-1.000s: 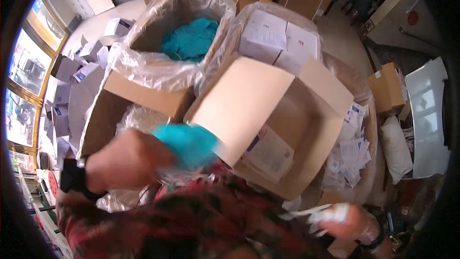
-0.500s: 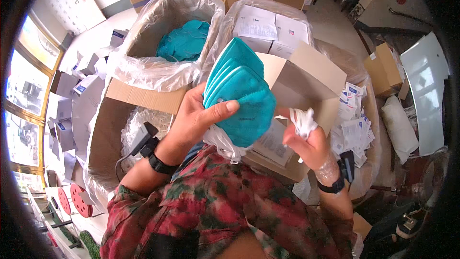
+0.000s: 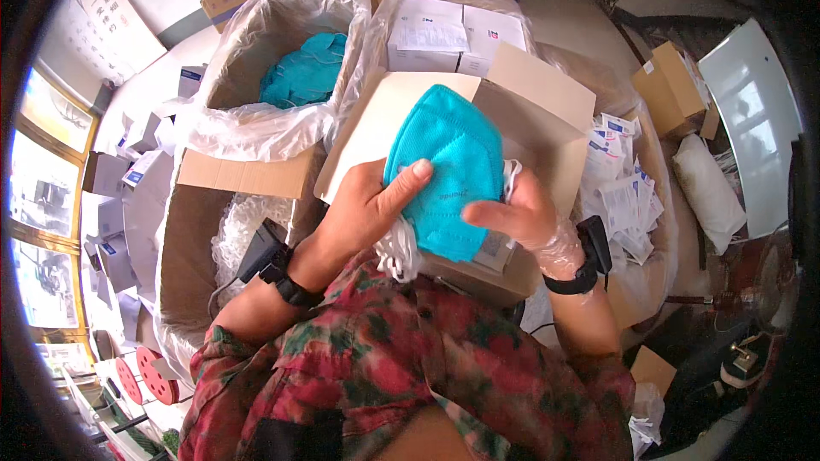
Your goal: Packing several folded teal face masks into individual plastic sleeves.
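Note:
A stack of teal folding face masks [image 3: 448, 175] is upright in front of my chest, over an open white carton [image 3: 547, 85]. My left hand [image 3: 363, 205] grips the stack's left side, thumb across the front and fingers hidden behind. White elastic ear loops [image 3: 398, 252] dangle in a bunch below that hand. On the right edge my right hand [image 3: 528, 215] closes on the masks, its thumb lying on the front one. A bit of white loop shows by its fingers, and clear film wraps the wrist.
Beyond, a plastic-lined box [image 3: 218, 60] holds loose teal masks [image 3: 303, 72]. Closed white cartons [image 3: 494, 34] stand beside it. White loops [image 3: 256, 235] fill a box at left; printed packets [image 3: 628, 196] lie at right. Flattened boxes [image 3: 137, 213] pile up far left.
My right hand, with white loops bunched in it before, has moved left to the masks' edge. The fanned masks now sit evenly stacked and face me more squarely.

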Action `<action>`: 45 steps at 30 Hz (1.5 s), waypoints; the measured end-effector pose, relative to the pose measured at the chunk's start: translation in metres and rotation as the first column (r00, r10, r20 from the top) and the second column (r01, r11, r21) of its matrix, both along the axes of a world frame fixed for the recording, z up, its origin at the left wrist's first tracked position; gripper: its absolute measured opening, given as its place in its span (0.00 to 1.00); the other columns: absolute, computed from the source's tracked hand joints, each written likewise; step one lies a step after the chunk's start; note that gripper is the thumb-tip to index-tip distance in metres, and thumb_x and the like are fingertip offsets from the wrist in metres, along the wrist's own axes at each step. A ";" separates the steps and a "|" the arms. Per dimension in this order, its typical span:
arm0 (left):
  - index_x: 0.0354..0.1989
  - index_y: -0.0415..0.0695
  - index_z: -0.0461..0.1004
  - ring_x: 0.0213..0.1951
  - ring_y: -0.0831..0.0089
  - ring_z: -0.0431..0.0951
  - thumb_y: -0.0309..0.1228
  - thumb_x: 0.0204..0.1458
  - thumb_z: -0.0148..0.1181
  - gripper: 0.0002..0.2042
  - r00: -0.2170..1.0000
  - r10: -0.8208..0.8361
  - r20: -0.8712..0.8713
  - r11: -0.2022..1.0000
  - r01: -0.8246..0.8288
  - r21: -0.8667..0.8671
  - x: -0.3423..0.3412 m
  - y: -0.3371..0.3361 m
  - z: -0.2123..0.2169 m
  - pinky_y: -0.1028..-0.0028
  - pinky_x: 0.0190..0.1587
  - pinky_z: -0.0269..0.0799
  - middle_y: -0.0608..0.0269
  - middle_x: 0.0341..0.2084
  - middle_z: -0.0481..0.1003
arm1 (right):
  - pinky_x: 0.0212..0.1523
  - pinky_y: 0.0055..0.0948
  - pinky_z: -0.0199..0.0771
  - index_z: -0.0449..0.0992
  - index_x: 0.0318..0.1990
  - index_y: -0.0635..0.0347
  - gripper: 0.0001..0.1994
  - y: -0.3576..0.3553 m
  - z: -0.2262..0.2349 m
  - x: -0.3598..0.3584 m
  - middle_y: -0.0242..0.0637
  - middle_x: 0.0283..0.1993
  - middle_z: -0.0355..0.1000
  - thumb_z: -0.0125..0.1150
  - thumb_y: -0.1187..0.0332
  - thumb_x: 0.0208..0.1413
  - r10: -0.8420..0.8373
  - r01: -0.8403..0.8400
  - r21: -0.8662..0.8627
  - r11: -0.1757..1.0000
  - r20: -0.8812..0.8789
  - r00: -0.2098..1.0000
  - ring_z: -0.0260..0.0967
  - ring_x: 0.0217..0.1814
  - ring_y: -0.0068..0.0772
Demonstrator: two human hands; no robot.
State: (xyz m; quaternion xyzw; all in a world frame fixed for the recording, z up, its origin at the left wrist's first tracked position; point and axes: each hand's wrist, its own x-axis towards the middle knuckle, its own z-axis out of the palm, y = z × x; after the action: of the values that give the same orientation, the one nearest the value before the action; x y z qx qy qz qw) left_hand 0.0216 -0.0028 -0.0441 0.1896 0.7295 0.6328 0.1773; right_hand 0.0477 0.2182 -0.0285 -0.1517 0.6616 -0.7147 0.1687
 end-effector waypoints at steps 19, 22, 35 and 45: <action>0.41 0.50 0.75 0.51 0.60 0.72 0.33 0.43 0.58 0.14 0.172 -0.369 -0.914 0.920 -0.072 -0.385 -0.018 0.001 0.069 0.56 0.55 0.64 0.61 0.47 0.74 | 0.43 0.27 0.75 0.65 0.57 0.64 0.26 -0.006 -0.001 0.004 0.39 0.48 0.72 0.46 0.50 0.62 -0.147 0.294 -0.359 0.886 0.383 0.912 0.72 0.45 0.28; 0.39 0.47 0.75 0.42 0.60 0.74 0.31 0.40 0.60 0.15 0.180 -0.300 -0.937 0.918 -0.212 -0.335 -0.025 -0.008 0.068 0.61 0.47 0.68 0.60 0.40 0.75 | 0.31 0.21 0.70 0.67 0.54 0.63 0.27 0.012 -0.027 0.020 0.36 0.39 0.72 0.42 0.46 0.63 -0.066 0.239 -0.342 0.909 0.448 0.892 0.68 0.31 0.21; 0.34 0.42 0.73 0.35 0.55 0.72 0.24 0.31 0.64 0.17 0.476 -0.329 -0.815 0.881 -0.157 -0.447 -0.022 -0.025 0.050 0.63 0.38 0.68 0.56 0.31 0.72 | 0.44 0.23 0.67 0.76 0.43 0.63 0.11 0.008 0.025 0.059 0.30 0.42 0.71 0.60 0.67 0.56 0.034 -0.026 -0.153 0.988 0.051 0.998 0.66 0.43 0.19; 0.36 0.40 0.73 0.30 0.58 0.77 0.34 0.38 0.64 0.16 0.755 -0.632 -0.176 0.775 0.610 -0.163 0.028 -0.005 0.016 0.66 0.32 0.71 0.53 0.29 0.76 | 0.42 0.36 0.68 0.73 0.33 0.59 0.09 -0.028 0.049 0.058 0.40 0.32 0.71 0.63 0.63 0.54 0.323 -0.330 0.046 0.943 -0.371 0.871 0.72 0.39 0.42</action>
State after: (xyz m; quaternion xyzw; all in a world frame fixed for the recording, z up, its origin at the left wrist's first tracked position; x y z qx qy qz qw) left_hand 0.0492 -0.0083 -0.0280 0.4811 0.6695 0.4773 0.3041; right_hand 0.1061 0.1898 0.0207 -0.3959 0.6397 -0.6399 0.1564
